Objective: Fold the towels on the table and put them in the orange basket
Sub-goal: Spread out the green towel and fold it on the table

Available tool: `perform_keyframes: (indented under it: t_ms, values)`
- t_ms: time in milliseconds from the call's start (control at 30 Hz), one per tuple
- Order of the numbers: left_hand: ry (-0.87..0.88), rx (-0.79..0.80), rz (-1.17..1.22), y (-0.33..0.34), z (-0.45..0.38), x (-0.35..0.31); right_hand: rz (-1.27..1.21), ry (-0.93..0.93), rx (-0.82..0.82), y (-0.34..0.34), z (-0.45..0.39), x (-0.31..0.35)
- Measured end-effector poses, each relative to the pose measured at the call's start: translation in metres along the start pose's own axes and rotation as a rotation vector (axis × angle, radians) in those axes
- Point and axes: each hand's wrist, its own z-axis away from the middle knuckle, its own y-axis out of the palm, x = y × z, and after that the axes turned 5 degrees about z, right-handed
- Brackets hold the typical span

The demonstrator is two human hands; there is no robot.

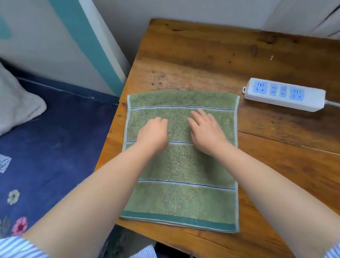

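A green towel (179,192) with thin blue-white stripes and a dark green bottom band lies flat on the left part of the wooden table (213,56). My left hand (154,133) rests on the towel's upper middle with its fingers curled under. Just to its right, my right hand (205,130) lies palm down on the towel with fingers spread. Neither hand grips the cloth. No orange basket is in view.
A white power strip (284,94) with blue sockets lies on the table to the right of the towel's top edge, its cable running off right. A bed with a dark blue floral cover (45,137) and a grey pillow (1,100) stands left of the table.
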Motion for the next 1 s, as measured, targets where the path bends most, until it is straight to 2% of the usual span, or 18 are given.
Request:
perform_keyframes:
  t_ms: [200,367,567,800,900,1000]
  values:
    - [0.052,-0.138,0.148,0.018,-0.050,-0.008,-0.029,0.079,-0.047,0.018,-0.045,-0.012]
    - [0.135,-0.128,0.072,0.039,-0.084,0.002,0.037,0.081,-0.039,0.030,-0.063,-0.028]
    - [0.246,-0.214,0.022,0.049,-0.109,0.039,0.105,0.148,-0.100,0.030,-0.068,-0.061]
    - [0.127,-0.254,0.023,0.029,-0.125,0.111,0.071,0.306,-0.110,0.019,-0.059,-0.090]
    - [0.089,-0.224,0.080,0.022,-0.129,0.131,0.027,0.337,-0.093,0.015,-0.056,-0.092]
    - [0.074,-0.169,0.055,0.016,-0.131,0.136,0.089,0.356,-0.037,0.010,-0.058,-0.090]
